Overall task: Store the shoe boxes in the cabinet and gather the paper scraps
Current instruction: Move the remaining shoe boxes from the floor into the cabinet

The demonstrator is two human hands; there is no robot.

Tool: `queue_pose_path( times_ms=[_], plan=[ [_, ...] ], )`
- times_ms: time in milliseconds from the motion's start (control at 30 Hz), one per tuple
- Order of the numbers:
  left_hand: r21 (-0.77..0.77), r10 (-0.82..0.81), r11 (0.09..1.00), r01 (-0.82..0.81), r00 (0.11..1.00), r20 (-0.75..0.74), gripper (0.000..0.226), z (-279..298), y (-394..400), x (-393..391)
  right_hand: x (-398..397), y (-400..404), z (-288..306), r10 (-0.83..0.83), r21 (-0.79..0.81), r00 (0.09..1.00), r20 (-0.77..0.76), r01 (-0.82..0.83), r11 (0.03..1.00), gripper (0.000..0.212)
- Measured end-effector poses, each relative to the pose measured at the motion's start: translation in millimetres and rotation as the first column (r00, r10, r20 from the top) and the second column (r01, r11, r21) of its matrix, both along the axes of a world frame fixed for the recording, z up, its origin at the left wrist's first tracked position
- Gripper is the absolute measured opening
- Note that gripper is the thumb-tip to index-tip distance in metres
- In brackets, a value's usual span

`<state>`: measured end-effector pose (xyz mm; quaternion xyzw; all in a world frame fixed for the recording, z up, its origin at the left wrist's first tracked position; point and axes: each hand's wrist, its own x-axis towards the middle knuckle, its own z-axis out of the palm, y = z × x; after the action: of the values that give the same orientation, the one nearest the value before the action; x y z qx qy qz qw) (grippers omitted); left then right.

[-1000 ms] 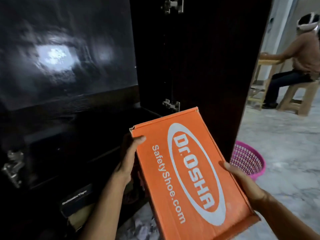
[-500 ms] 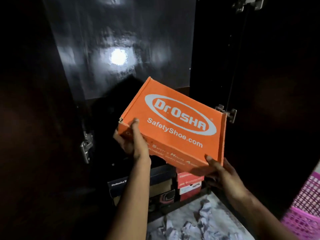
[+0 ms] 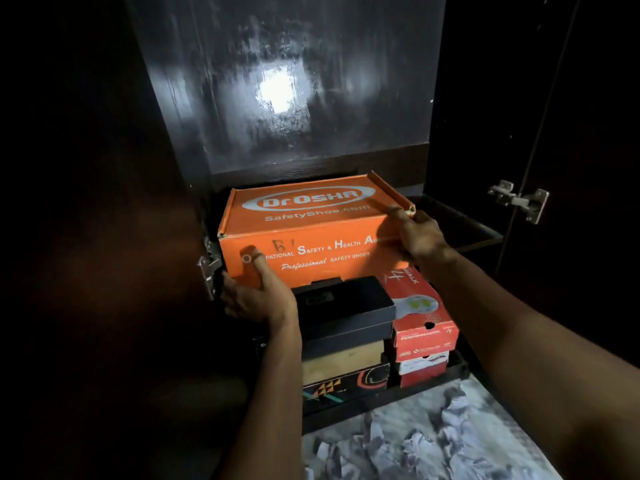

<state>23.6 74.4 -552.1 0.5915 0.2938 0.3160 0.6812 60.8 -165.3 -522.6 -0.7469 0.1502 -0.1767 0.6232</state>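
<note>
Both hands on the orange shoe box (image 3: 313, 237): our left hand (image 3: 258, 296) cups the lower left corner, thumb pressed flat on the front face, fingers curled under the bottom edge; our right hand (image 3: 417, 237) grips the upper right corner, fingers wrapped over the lid edge. Half a second ago we had the box tilted in the air in front of the open cabinet (image 3: 298, 109); a second ago it was off to the side by the door. Now it sits level inside the cabinet, resting on the stacks below, so we judge this box nearly stored, with only the release or a last push left. Just under our left hand, a black box (image 3: 346, 306) tops a stack with a tan box (image 3: 343, 362) and a patterned dark box (image 3: 346, 384) beneath. Under our right hand, a red box (image 3: 422, 317) sits on another red and white box (image 3: 420, 365). How far back the orange box reaches we cannot tell, too dark. Door hinges show either side: one (image 3: 209, 268) beside our left hand, one (image 3: 519, 202) out to the right. Closer to us than the hands, crumpled paper scraps (image 3: 415, 445) lie on the floor (image 3: 485, 403), not yet gathered, so that half of the task looks untouched.
</note>
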Motion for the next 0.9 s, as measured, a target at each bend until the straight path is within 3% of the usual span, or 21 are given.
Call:
queue_pose_path(
  times_ms=[100,167,400,533,600,667,767,900],
  plan=[
    [0.038,-0.021,0.999,0.020,0.999,0.027,0.087,-5,2,0,10,12,5,0.003,-0.034,1.000,0.022,-0.002,0.999,0.115],
    [0.051,-0.046,0.998,0.044,0.998,0.039,0.093,-11,2,1,10,15,7,0.005,0.012,1.000,0.020,-0.006,1.000,0.113],
    [0.233,-0.063,0.972,0.014,0.976,0.207,0.070,-31,-23,-31,-34,-2,-8,-0.043,-0.034,0.999,-0.006,0.043,0.999,0.075],
    [0.391,-0.301,0.899,0.198,0.927,0.222,0.048,-44,-75,-52,-106,-31,-27,0.001,-0.106,0.999,-0.037,-0.005,0.994,0.024],
    [0.406,-0.475,0.833,0.376,0.862,0.176,0.038,-53,-109,-64,-151,-49,-37,0.022,-0.163,0.998,-0.063,-0.032,0.986,0.013],
    [0.399,-0.641,0.725,0.561,0.761,0.095,0.026,-61,-145,-84,-198,-69,-49,0.032,-0.211,0.994,-0.106,-0.054,0.976,0.021],
    [0.393,-0.817,0.525,0.755,0.576,-0.016,0.015,-75,-201,-124,-273,-101,-69,-0.014,-0.267,0.980,-0.199,-0.041,0.963,0.013],
    [0.312,-0.949,0.219,0.925,0.276,-0.154,0.017,-97,-271,-191,-378,-143,-94,-0.199,-0.316,0.947,-0.252,0.114,0.942,0.010]
  ],
)
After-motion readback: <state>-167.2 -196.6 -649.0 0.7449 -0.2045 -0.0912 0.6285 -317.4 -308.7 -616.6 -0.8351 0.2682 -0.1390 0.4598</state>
